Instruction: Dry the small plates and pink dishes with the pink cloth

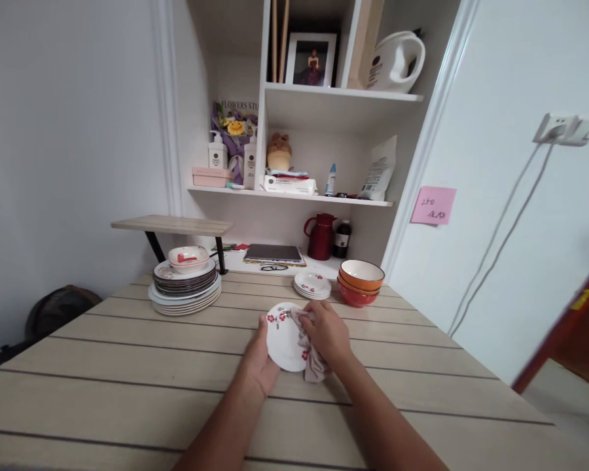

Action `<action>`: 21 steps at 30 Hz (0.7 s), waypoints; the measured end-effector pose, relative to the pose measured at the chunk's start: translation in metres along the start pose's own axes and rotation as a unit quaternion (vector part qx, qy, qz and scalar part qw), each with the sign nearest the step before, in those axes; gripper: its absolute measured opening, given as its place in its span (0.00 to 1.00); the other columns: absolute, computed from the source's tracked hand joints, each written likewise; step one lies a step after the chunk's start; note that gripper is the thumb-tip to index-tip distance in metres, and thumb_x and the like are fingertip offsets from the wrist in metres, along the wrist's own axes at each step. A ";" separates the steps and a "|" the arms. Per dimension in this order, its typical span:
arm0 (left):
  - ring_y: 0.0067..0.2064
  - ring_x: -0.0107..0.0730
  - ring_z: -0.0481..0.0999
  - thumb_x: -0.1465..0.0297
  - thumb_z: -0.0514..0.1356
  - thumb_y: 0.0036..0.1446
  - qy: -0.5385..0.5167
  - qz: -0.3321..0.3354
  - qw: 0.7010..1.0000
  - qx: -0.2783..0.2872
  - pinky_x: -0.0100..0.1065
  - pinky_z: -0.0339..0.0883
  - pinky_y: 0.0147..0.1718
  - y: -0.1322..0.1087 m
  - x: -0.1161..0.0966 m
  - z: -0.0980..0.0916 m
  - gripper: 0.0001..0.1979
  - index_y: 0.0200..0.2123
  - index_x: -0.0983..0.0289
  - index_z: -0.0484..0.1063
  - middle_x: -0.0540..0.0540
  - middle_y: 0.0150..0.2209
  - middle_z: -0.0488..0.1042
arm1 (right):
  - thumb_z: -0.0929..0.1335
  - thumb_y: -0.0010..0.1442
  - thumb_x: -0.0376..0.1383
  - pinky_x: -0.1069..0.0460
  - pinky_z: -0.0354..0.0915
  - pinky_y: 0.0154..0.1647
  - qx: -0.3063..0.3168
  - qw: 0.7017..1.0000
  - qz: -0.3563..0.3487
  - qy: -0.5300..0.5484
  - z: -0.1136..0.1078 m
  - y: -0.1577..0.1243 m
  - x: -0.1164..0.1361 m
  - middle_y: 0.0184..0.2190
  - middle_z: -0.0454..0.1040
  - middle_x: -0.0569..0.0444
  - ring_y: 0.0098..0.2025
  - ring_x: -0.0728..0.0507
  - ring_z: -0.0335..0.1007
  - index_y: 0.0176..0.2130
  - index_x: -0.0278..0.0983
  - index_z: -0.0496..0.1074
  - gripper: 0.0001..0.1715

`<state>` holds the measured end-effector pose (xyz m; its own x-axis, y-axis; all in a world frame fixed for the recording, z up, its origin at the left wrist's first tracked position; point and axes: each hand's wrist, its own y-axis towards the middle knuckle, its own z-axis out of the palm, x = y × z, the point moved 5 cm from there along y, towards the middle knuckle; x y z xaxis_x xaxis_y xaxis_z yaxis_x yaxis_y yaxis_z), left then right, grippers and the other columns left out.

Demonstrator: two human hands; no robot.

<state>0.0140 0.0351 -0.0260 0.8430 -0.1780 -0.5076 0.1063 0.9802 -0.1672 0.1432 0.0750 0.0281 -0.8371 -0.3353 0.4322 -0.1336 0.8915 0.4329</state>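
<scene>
A wide, pale wood-look tabletop with dark seams [127, 379] is spreading beneath both hands, the left grip [261, 358] and the right grip [326, 330]. Far to the left of the left grip, a tall stack of round white and dark-edged plates [185, 291] is standing, its broadest pieces lying lowest, probably for steadiness, and a small white bowl with a red mark [188, 256] is sitting uppermost. Beyond the right grip and slightly right, nested orange and red bowls [358, 288] are resting, likely nested to save room. Just beyond the right grip, a low pile of small white flower-patterned plates [312, 288] is lying within easy reach.

Between the hands, a small round white plate with red flowers [285, 343] is facing upward. The left grip is clamping its left edge, thumb along the rim, apparently bracing it; the fingers underneath are hiding from view. The right grip is closing on a crumpled, dusky-pink cloth [317, 366], pressing it against the plate's right side, presumably to get firm contact.
</scene>
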 end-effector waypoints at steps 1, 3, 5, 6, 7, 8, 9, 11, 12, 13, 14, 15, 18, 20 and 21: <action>0.51 0.46 0.77 0.55 0.51 0.63 -0.006 0.017 1.000 -0.021 0.46 0.66 0.55 0.001 -0.006 -0.004 0.29 0.57 0.71 0.67 0.66 0.45 0.79 | 0.66 0.61 0.39 0.53 0.50 0.30 0.016 1.000 -0.003 -0.007 0.002 -0.001 0.000 0.40 0.72 0.53 0.37 0.46 0.68 0.40 0.41 0.72 0.07; 0.49 0.45 0.78 0.56 0.50 0.64 -0.024 0.059 0.996 -0.066 0.46 0.67 0.54 0.002 -0.018 -0.011 0.28 0.58 0.70 0.66 0.65 0.44 0.80 | 0.66 0.60 0.38 0.53 0.49 0.30 0.052 0.998 -0.024 -0.014 0.007 -0.005 0.006 0.39 0.72 0.53 0.36 0.46 0.68 0.40 0.40 0.72 0.07; 0.47 0.44 0.79 0.57 0.48 0.65 -0.044 0.099 0.989 -0.097 0.45 0.68 0.53 0.001 -0.028 -0.016 0.27 0.58 0.68 0.66 0.64 0.43 0.80 | 0.66 0.59 0.38 0.53 0.49 0.30 0.080 0.995 -0.055 -0.008 0.013 -0.011 0.017 0.39 0.73 0.54 0.36 0.46 0.69 0.39 0.40 0.71 0.07; 0.46 0.43 0.79 0.57 0.48 0.65 -0.051 0.112 0.987 -0.104 0.45 0.69 0.52 0.001 -0.030 -0.018 0.26 0.58 0.68 0.66 0.63 0.43 0.80 | 0.66 0.59 0.38 0.53 0.50 0.31 0.088 0.994 -0.072 -0.002 0.015 -0.014 0.023 0.39 0.73 0.54 0.36 0.47 0.69 0.39 0.40 0.71 0.07; 0.46 0.43 0.79 0.57 0.47 0.65 -0.053 0.117 0.986 -0.103 0.44 0.69 0.52 0.001 -0.031 -0.018 0.26 0.58 0.68 0.67 0.63 0.43 0.80 | 0.66 0.59 0.38 0.53 0.50 0.31 0.095 0.992 -0.087 0.005 0.017 -0.017 0.028 0.39 0.73 0.55 0.36 0.47 0.69 0.39 0.41 0.71 0.07; 0.46 0.43 0.79 0.56 0.47 0.65 -0.050 0.112 0.988 -0.093 0.44 0.70 0.51 0.001 -0.030 -0.016 0.26 0.57 0.68 0.67 0.63 0.44 0.80 | 0.66 0.59 0.38 0.53 0.50 0.31 0.100 0.990 -0.102 0.010 0.018 -0.019 0.032 0.39 0.73 0.55 0.36 0.47 0.69 0.39 0.41 0.72 0.07; 0.46 0.43 0.79 0.56 0.48 0.65 -0.041 0.097 0.991 -0.077 0.43 0.70 0.51 0.001 -0.026 -0.014 0.26 0.56 0.69 0.68 0.63 0.44 0.80 | 0.67 0.59 0.38 0.53 0.51 0.32 0.104 0.988 -0.115 0.014 0.020 -0.020 0.036 0.39 0.73 0.56 0.36 0.47 0.69 0.39 0.42 0.72 0.07; 0.48 0.44 0.79 0.55 0.49 0.64 -0.012 0.046 0.998 -0.032 0.43 0.70 0.51 0.001 -0.014 -0.007 0.27 0.53 0.71 0.70 0.65 0.45 0.79 | 0.68 0.58 0.38 0.54 0.52 0.32 0.099 0.987 -0.129 0.019 0.020 -0.021 0.039 0.40 0.73 0.56 0.38 0.47 0.69 0.40 0.43 0.72 0.07; 0.48 0.44 0.78 0.55 0.50 0.64 0.002 0.021 1.000 -0.012 0.43 0.69 0.51 0.001 -0.008 -0.003 0.27 0.53 0.72 0.71 0.66 0.45 0.79 | 0.68 0.57 0.38 0.54 0.52 0.33 0.090 0.987 -0.129 0.022 0.020 -0.019 0.038 0.40 0.73 0.56 0.38 0.46 0.69 0.40 0.43 0.72 0.08; 0.49 0.45 0.78 0.55 0.50 0.64 0.012 0.002 1.000 0.006 0.42 0.69 0.52 0.001 -0.003 0.000 0.27 0.52 0.72 0.71 0.66 0.45 0.79 | 0.68 0.58 0.38 0.54 0.53 0.33 0.077 0.989 -0.123 0.026 0.018 -0.017 0.037 0.40 0.73 0.56 0.39 0.46 0.69 0.40 0.43 0.72 0.08; 0.50 0.45 0.77 0.56 0.51 0.64 0.018 -0.009 1.000 0.019 0.42 0.68 0.52 0.001 0.001 0.002 0.27 0.52 0.72 0.71 0.66 0.45 0.79 | 0.68 0.58 0.39 0.54 0.53 0.34 0.062 0.992 -0.109 0.030 0.015 -0.014 0.033 0.41 0.72 0.56 0.39 0.46 0.69 0.40 0.43 0.72 0.08; 0.51 0.44 0.77 0.56 0.51 0.64 0.019 -0.013 0.999 0.027 0.42 0.67 0.53 0.001 0.004 0.003 0.26 0.52 0.71 0.71 0.66 0.46 0.79 | 0.67 0.59 0.39 0.54 0.53 0.33 0.046 0.994 -0.091 0.034 0.012 -0.011 0.029 0.41 0.72 0.55 0.39 0.46 0.69 0.40 0.43 0.72 0.08; 0.52 0.44 0.76 0.55 0.50 0.64 0.015 -0.012 0.999 0.027 0.43 0.65 0.55 0.002 0.005 0.003 0.26 0.54 0.69 0.70 0.64 0.47 0.79 | 0.67 0.61 0.40 0.53 0.52 0.32 0.012 0.999 -0.030 0.028 0.005 -0.001 0.012 0.41 0.73 0.54 0.39 0.46 0.69 0.41 0.42 0.73 0.08; 0.52 0.45 0.76 0.55 0.51 0.64 0.015 -0.006 1.000 0.003 0.45 0.65 0.55 0.002 0.001 -0.001 0.27 0.55 0.70 0.69 0.65 0.46 0.79 | 0.67 0.61 0.40 0.53 0.51 0.31 0.011 1.000 -0.006 0.014 0.003 0.002 0.004 0.41 0.73 0.53 0.39 0.45 0.69 0.41 0.42 0.73 0.08; 0.51 0.45 0.77 0.55 0.51 0.64 0.014 0.001 1.000 -0.014 0.45 0.66 0.54 0.001 -0.002 -0.003 0.27 0.55 0.70 0.69 0.65 0.46 0.79 | 0.67 0.60 0.40 0.53 0.51 0.31 0.021 1.000 -0.001 0.005 0.003 0.002 0.001 0.40 0.74 0.53 0.39 0.45 0.69 0.41 0.41 0.73 0.08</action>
<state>0.0107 0.0365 -0.0279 0.8275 -0.1798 -0.5319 0.0901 0.9776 -0.1903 0.1403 0.0768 0.0269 -0.8310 -0.3408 0.4396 -0.1578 0.9022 0.4013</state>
